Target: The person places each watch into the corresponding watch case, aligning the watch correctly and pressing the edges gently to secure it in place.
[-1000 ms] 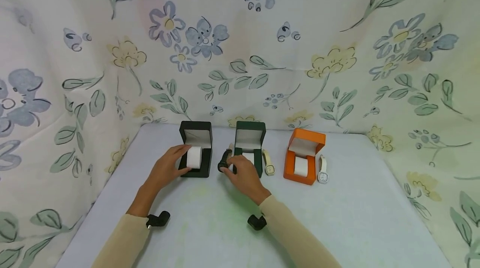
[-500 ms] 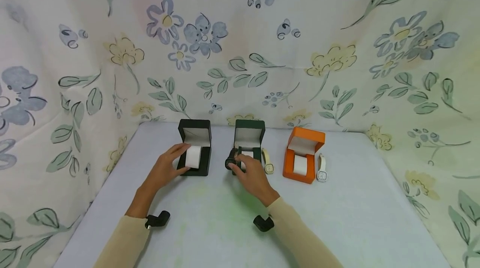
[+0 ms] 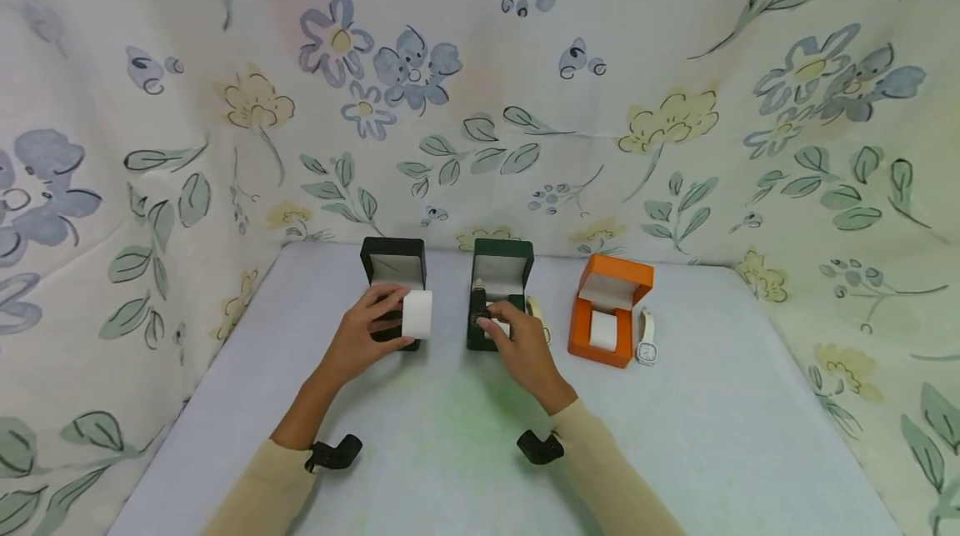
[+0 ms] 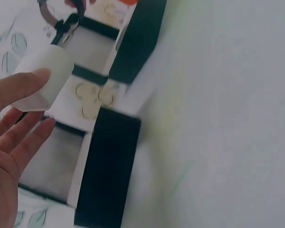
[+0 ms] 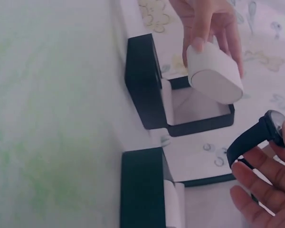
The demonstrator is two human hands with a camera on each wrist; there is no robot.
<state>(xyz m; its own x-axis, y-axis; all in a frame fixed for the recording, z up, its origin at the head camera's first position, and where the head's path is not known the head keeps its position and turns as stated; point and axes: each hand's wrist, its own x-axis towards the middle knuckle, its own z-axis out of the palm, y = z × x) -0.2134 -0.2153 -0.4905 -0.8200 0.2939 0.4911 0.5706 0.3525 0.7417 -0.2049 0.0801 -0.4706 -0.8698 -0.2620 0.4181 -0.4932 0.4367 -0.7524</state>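
The white cushion (image 3: 417, 314) is pinched clear of the black box (image 3: 393, 289) by the left hand (image 3: 367, 336), seemingly so the black watch (image 5: 256, 137), gripped in the right hand (image 3: 525, 348), can be wrapped around it.

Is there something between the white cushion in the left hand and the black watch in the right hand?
Nothing visible stands between them. The left hand holds the white cushion lifted out of the black box; the right hand holds the black watch over the green box. Only open air separates the two.

Soft even light, blurred wrist views.
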